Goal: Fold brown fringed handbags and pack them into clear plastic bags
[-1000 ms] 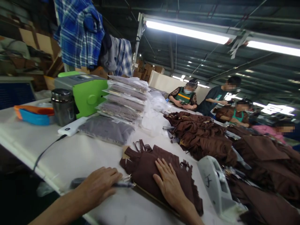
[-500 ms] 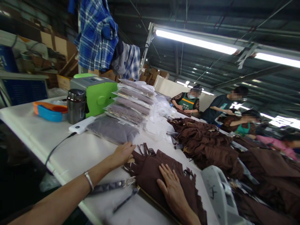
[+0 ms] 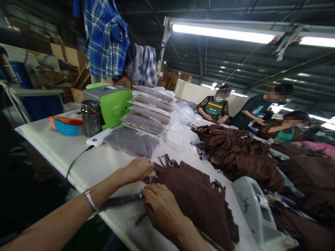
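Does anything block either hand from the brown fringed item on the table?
Nothing visible does. The left hand is at the corner of the brown fringed item, the right hand at its near edge; the dark strap lies to the left.

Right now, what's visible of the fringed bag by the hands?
Dark brown, apparently soft fabric, the bag lies flat on the white table. Fringe lines its right edge, thin strips curl at the far side, gold-coloured trim edges the near side. The left hand is at its left corner; the right hand overlaps its near-left edge.
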Motion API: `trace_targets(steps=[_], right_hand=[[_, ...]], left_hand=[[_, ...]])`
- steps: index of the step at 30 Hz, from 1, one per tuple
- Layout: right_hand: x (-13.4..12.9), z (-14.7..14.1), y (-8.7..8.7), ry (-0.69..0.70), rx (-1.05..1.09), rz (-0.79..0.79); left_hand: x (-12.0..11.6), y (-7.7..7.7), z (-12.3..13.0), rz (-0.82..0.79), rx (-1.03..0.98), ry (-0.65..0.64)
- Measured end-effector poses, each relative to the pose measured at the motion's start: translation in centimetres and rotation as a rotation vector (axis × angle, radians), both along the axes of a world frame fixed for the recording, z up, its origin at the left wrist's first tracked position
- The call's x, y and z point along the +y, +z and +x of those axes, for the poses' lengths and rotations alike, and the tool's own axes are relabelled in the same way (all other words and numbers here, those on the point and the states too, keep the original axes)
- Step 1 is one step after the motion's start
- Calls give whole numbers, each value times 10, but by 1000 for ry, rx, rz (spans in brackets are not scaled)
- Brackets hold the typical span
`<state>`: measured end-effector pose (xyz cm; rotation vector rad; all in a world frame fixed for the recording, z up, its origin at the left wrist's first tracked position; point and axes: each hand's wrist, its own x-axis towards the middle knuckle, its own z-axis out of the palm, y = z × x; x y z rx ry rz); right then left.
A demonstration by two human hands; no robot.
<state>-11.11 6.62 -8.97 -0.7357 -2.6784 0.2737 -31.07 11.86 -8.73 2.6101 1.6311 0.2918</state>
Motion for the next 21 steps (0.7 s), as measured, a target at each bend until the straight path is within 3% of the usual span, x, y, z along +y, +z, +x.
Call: trace_targets(steps=[5,13,17,21], right_hand=[[-3,-38,-12,18,-245,83],[-34,-40,-36,19,-213,283],[-41,-13,-53,107,-140,226],[-24,43,-56,165,-99,95]], left_hand=[[15,0,8,-4,25,-177],[15,-6,-3,49,122,-110],[8,-12,-19,67,144,-23],[-5,-14,-35,88,157,82]])
